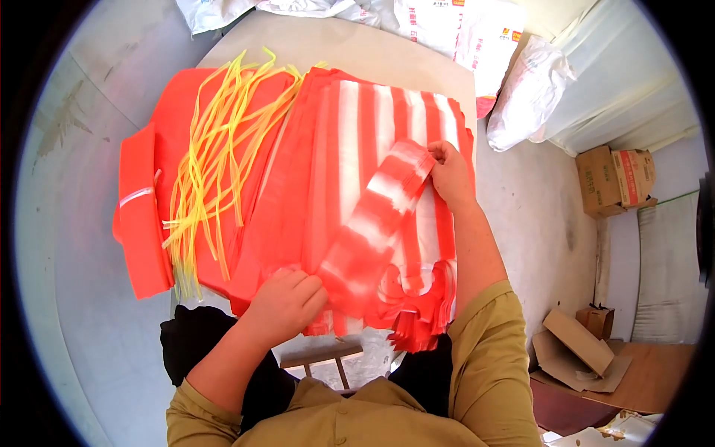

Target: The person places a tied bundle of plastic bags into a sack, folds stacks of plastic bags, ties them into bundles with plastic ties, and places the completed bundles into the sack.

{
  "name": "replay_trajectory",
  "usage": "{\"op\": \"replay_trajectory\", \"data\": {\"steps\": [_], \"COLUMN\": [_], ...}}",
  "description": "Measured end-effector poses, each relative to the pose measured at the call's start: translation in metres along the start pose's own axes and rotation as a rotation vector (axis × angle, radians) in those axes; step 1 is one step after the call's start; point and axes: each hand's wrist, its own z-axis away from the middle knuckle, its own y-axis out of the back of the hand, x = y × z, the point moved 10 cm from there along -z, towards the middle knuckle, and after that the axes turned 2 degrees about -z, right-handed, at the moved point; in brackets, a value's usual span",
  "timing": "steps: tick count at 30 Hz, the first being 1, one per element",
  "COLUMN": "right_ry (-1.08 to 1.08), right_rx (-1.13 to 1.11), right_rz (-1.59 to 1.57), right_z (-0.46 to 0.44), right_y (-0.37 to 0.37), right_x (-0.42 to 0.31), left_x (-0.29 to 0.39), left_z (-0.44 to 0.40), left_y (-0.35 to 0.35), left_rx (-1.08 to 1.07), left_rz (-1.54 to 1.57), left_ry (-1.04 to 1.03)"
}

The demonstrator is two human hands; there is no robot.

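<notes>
A folded strip of red-and-white striped plastic bags lies slanted across the pile in front of me. My right hand pinches its upper end between thumb and fingers. At its lower left end, my left hand has its fingers curled on the red edge. Beneath spreads a wide stack of striped plastic bags, red and white. A crumpled bunch of the same plastic hangs at the table's near edge, right of my left hand.
Yellow plastic strips lie loose over red plastic sheets on the left. A folded red bundle with a pale tie sits at the far left. White sacks stand behind the table. Cardboard boxes are on the right.
</notes>
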Motion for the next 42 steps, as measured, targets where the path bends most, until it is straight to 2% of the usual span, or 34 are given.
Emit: {"op": "replay_trajectory", "data": {"steps": [5, 8, 11, 14, 17, 23, 26, 29, 32, 38, 42], "right_ry": [0.027, 0.176, 0.172, 0.319, 0.319, 0.323, 0.338, 0.299, 0.494, 0.688, 0.594], "right_rx": [0.034, 0.232, 0.22, 0.007, -0.086, 0.038, 0.0, -0.009, 0.164, -0.214, -0.346], "right_rz": [0.012, -0.142, -0.072, 0.221, 0.056, 0.029, 0.077, -0.008, 0.266, 0.163, 0.068], "right_z": [-0.005, 0.021, 0.055, 0.083, 0.094, 0.096, 0.093, 0.093, 0.109, 0.155, 0.157], "right_y": [0.004, 0.027, 0.025, -0.021, -0.038, -0.025, -0.033, -0.033, -0.021, -0.067, -0.076], "right_x": [0.014, -0.021, -0.053, -0.052, -0.059, -0.066, -0.057, -0.057, -0.089, -0.127, -0.126], "left_x": [0.001, 0.005, 0.012, 0.016, 0.023, 0.027, 0.028, 0.026, 0.025, 0.029, 0.025], "left_z": [-0.005, -0.01, -0.017, -0.025, -0.029, -0.033, -0.036, -0.04, -0.039, -0.042, -0.059], "left_y": [0.006, 0.012, 0.025, 0.016, -0.001, -0.008, -0.002, -0.005, -0.009, -0.004, -0.001], "left_rx": [0.017, 0.112, 0.198, 0.133, 0.09, 0.085, 0.134, 0.106, 0.076, 0.207, 0.105], "left_rz": [-0.006, 0.027, 0.107, 0.18, 0.228, 0.278, 0.264, 0.303, 0.294, 0.209, 0.266], "left_ry": [0.026, 0.028, 0.028, 0.019, -0.027, -0.033, -0.057, -0.06, -0.077, -0.082, 0.05]}}
